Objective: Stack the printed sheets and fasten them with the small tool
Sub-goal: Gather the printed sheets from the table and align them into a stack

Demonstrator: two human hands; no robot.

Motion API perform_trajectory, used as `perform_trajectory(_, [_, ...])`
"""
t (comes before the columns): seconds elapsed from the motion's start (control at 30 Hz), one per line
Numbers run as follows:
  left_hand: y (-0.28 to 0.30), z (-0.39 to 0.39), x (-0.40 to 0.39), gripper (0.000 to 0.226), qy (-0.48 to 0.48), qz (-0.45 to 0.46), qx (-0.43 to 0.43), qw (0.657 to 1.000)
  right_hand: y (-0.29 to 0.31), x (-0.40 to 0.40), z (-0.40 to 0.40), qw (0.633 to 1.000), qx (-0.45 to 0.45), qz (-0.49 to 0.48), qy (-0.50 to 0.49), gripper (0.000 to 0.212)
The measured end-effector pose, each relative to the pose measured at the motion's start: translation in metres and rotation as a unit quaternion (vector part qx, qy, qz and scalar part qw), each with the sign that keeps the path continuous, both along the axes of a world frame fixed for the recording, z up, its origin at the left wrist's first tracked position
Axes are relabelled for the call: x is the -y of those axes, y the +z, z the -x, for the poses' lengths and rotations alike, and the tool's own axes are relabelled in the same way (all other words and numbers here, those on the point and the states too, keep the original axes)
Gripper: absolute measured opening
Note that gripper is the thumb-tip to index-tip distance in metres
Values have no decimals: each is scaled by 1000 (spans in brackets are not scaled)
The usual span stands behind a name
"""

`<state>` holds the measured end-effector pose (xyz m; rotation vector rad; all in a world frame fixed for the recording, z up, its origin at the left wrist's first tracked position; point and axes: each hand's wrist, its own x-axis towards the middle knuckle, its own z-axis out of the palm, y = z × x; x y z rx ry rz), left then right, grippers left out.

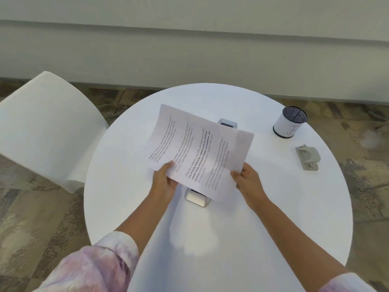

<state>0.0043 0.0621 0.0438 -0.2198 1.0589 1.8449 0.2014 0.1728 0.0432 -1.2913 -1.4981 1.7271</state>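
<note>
Printed sheets [200, 148] with lines of black text hang above the middle of a round white table [263, 218]. My left hand [165, 179] grips their near left corner, thumb on top. My right hand [247, 178] pinches the near right edge. A small grey metal tool [307, 157] lies on the table to the right, apart from both hands. Under the sheets a silver boxy object [196, 198] shows at its near end, and its far end [227, 123] shows past the paper.
A white cylindrical cup with a dark mesh rim [289, 124] stands at the table's far right. A white chair [48, 127] sits to the left. Patterned carpet surrounds the table, and a grey wall runs behind it.
</note>
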Motion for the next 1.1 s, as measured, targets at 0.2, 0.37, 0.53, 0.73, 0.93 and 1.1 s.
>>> perform_trajectory(0.2, [3, 50, 16, 18, -9, 60, -97, 993, 1, -27, -43, 996, -79, 16, 40, 28])
perform_trajectory(0.37, [7, 53, 15, 31, -185, 130, -296, 928, 9, -33, -52, 995, -48, -40, 81, 28])
perform_trajectory(0.53, [28, 36, 5, 23, -229, 80, -376, 894, 20, -28, -43, 992, -3, -114, 62, 35])
perform_trajectory(0.73, [37, 35, 4, 25, -213, 85, -397, 889, 18, -31, -41, 992, 4, -125, 28, 28])
perform_trajectory(0.93, [36, 27, 6, 26, -242, 100, -419, 870, 15, -29, -37, 993, 15, -116, 3, 19])
perform_trajectory(1.1, [36, 24, 3, 23, -248, 106, -441, 856, 14, -30, -36, 994, 22, -110, -3, 19])
